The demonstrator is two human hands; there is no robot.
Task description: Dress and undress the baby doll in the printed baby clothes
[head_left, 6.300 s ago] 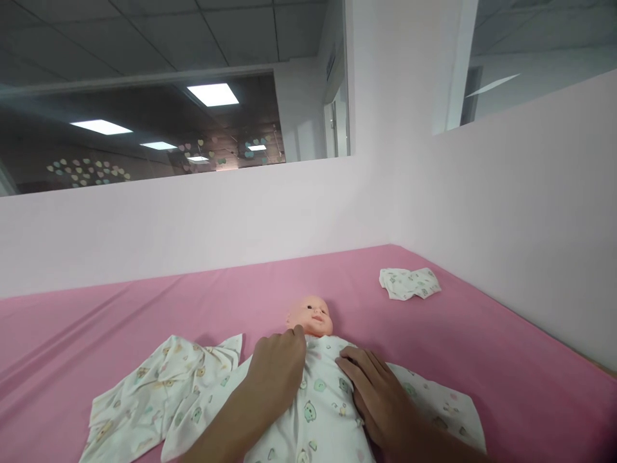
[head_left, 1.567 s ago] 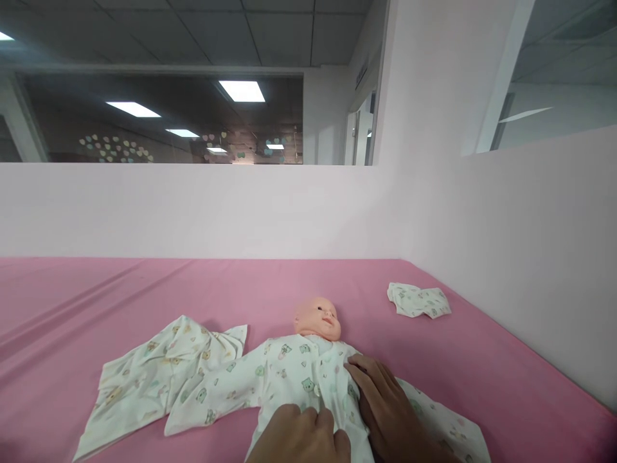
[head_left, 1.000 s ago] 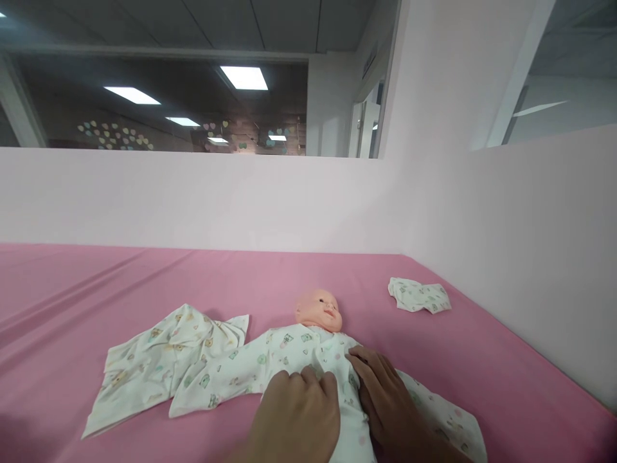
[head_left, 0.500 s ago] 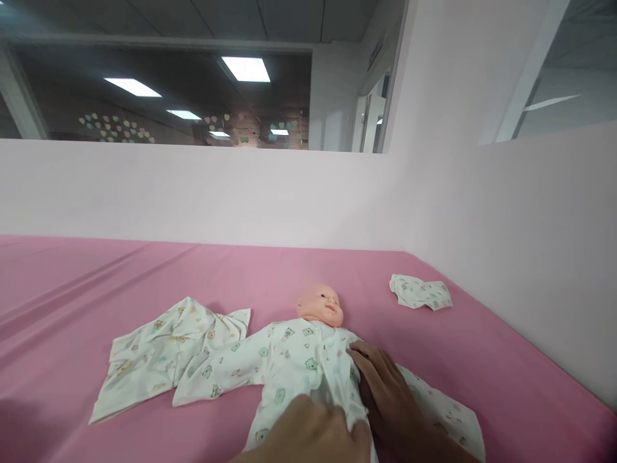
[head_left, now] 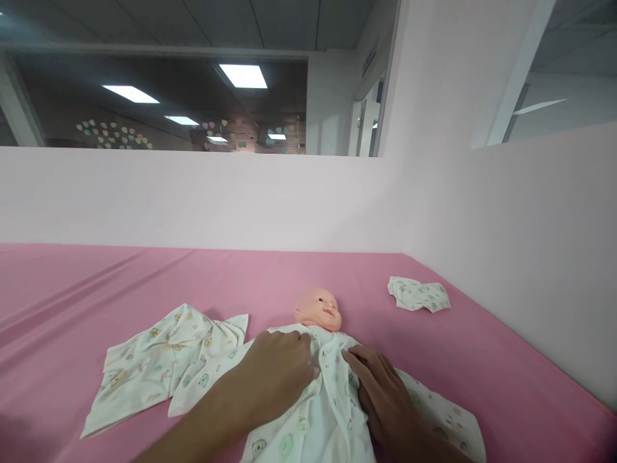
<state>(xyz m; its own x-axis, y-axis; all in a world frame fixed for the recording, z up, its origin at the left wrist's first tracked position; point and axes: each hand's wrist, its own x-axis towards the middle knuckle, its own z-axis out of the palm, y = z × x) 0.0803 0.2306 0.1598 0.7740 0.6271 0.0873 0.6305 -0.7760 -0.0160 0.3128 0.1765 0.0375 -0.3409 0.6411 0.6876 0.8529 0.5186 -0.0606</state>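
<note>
A baby doll (head_left: 318,310) lies on its back, its face turned to the right, in a white printed top (head_left: 308,418) with the sleeves spread. The front of the top hangs partly apart over a plain white layer. My left hand (head_left: 284,366) is closed on the chest at the front edge, fingers curled under; whether cloth is pinched in them is hidden. On the right side of the doll's chest rests my right hand (head_left: 380,389), its fingers extended over the fabric near the sleeve.
A printed white garment (head_left: 144,363) lies crumpled at the left, touching the doll's sleeve. A small folded cloth (head_left: 419,294) is at the back right of the pink sheet (head_left: 270,276). White walls (head_left: 193,199) with windows stand behind and to the right.
My left hand has moved up from the doll's lower front to its upper chest, and the lower part of the top now shows. My right hand has stayed nearly in place.
</note>
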